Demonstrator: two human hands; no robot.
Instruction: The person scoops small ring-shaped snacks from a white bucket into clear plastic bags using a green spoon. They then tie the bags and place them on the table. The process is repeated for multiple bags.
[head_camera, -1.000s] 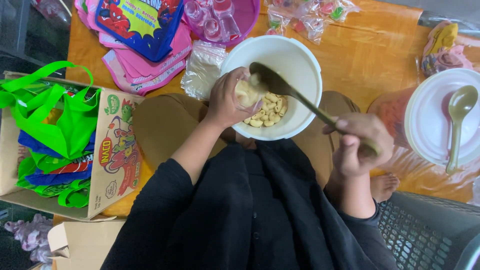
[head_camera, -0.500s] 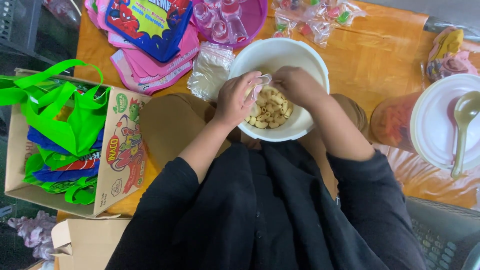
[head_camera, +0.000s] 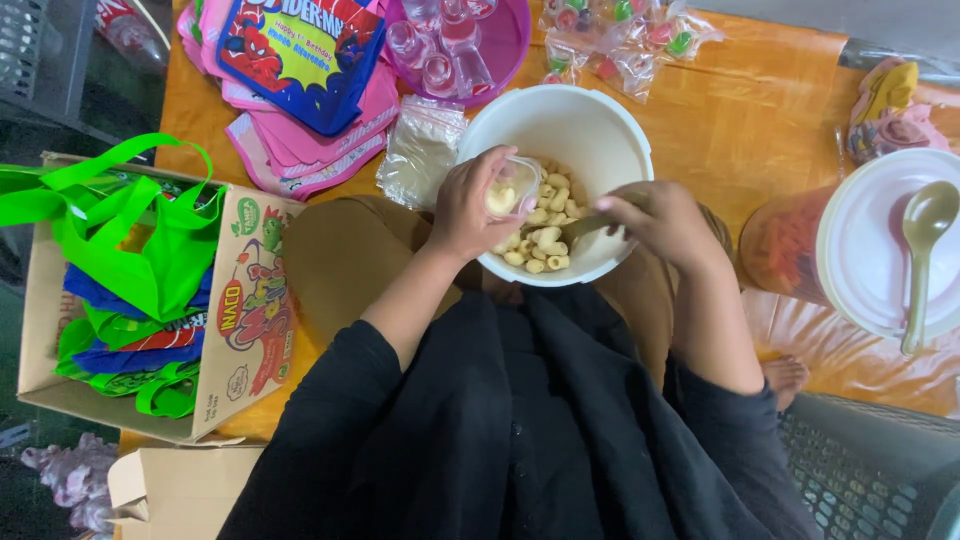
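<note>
Since half a second ago the right hand has drawn back from the middle of the white bowl toward its right rim, and the spoon shows again beneath its fingers; a second ago that hand was out past the rim with the long handle.

Left hand: closed round a small clear plastic cup, held tilted over the bowl's left inner side, a few pale pieces already in it. Right hand: closed on the spoon handle, spoon end down among the pale puffed snack pieces at the bowl's near side.

Handling, by judgement: cup looks thin, light and easily crushed, so a soft pinch round the wall near the rim suits. Snack pieces look dry, light, brittle; better scooped than pressed. Bowl appears stiff plastic, resting on the lap against the orange bench.

Room: bowl's far half is bare, good for working the spoon. Just beyond the rim lie a clear bag and a purple tray of small cups. Right, well apart: white lidded tub with a second spoon. Left: cardboard box of green bags.
</note>
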